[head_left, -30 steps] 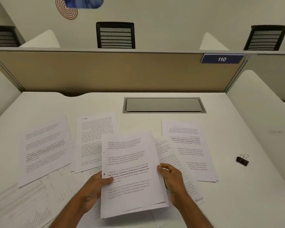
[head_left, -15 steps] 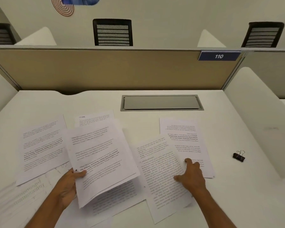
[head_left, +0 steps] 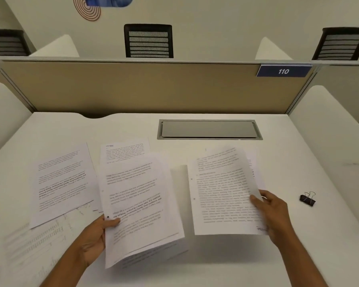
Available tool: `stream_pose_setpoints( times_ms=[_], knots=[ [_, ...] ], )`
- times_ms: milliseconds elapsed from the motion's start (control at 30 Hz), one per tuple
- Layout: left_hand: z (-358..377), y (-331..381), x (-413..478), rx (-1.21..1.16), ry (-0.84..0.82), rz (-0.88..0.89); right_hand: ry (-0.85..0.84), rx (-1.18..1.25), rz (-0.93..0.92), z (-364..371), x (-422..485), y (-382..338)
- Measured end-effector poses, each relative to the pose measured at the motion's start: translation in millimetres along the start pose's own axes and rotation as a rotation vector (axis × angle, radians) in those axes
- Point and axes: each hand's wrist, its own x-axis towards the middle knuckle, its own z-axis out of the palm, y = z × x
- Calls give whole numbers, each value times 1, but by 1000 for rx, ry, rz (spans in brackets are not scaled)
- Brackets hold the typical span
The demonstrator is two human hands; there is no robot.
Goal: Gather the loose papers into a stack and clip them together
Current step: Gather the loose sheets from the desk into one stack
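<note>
My left hand [head_left: 93, 239] holds a small stack of printed sheets [head_left: 141, 206] by its left edge, lifted off the white desk [head_left: 226, 264]. My right hand [head_left: 275, 214] pinches the right edge of a printed sheet [head_left: 222, 193], raised and slightly curled, with another page partly hidden beneath it. Loose pages lie at the left: a text sheet [head_left: 60, 183], a second text sheet [head_left: 124, 151] behind the held stack, and a page of charts [head_left: 33, 243] near the front edge. A black binder clip [head_left: 308, 198] lies to the right of my right hand.
A grey cable hatch [head_left: 209, 129] is set into the desk behind the papers. A beige partition [head_left: 133, 88] with a "110" sign closes the back, and white dividers [head_left: 338, 146] stand on both sides. Chair backs show beyond the partition.
My right hand went from lying flat on the right-hand sheets to lifting one by its edge. My left hand has kept the stack and swung it upright toward the middle.
</note>
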Motion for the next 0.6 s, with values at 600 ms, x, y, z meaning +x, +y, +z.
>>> stream_pose_setpoints(
  times_ms=[600],
  knots=[
    [76,-10,-2,164,-70,40,-189,205,184,83,-40,17]
  ],
)
